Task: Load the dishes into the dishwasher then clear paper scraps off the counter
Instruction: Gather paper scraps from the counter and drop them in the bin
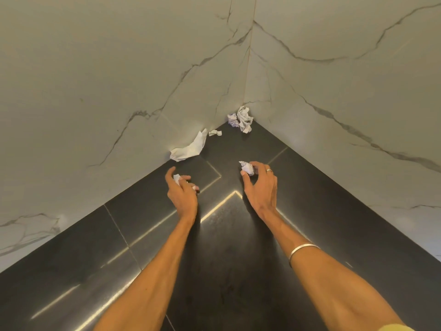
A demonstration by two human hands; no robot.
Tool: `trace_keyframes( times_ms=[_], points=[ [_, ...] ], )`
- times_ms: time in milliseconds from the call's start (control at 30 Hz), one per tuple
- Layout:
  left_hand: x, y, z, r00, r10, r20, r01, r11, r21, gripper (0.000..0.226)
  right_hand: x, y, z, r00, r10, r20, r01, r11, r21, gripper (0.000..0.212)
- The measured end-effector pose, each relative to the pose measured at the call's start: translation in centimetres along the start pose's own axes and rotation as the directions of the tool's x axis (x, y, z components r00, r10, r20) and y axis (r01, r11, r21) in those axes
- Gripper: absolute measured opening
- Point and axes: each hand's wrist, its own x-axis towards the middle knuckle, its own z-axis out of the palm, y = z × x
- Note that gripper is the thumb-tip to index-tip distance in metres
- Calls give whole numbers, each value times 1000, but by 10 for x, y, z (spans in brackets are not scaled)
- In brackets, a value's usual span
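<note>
The counter (pixel 310 211) is bounded by two walls meeting at a corner (pixel 248 101). In that corner a crumpled paper cluster (pixel 241 118) is lodged. Left of the corner, a small scrap (pixel 215 133) is placed, then a larger sheet (pixel 189 147) against the left wall (pixel 95 91). Nearer than the corner, two paper wads (pixel 247 167) (pixel 176 179) are held in the right hand (pixel 259 187) and the left hand (pixel 182 193).

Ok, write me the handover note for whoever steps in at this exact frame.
Left hand holds a small paper scrap. Right hand pinches a crumpled ball.
Left on the black counter: flat sheet against the left wall, tiny scrap, crumpled pile in the corner.
Dishwasher not in view; cannot tell about the dishes.
</note>
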Motion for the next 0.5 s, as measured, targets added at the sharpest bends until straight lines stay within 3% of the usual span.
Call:
trace_keyframes(
  times_ms=[67,133,200,367,500],
  points=[
    [14,2,6,974,-228,5,225,958,-176,37,-6,-7,2,999,-24,21,22,996,92,29],
    [22,5,15,917,-362,166,398,839,-371,41,-12,-21,6,998,-42,51,33,984,177,28],
    [18,11,21,867,-399,299,498,696,-517,42,-15,-41,12,994,-80,78,59,969,239,30],
    [11,15,28,794,-453,406,584,381,-716,34,-22,-79,31,960,-218,177,155,937,313,31],
    [10,10,21,771,-391,502,623,298,-724,42,-29,-81,48,928,-241,285,208,968,142,34]
  ],
)
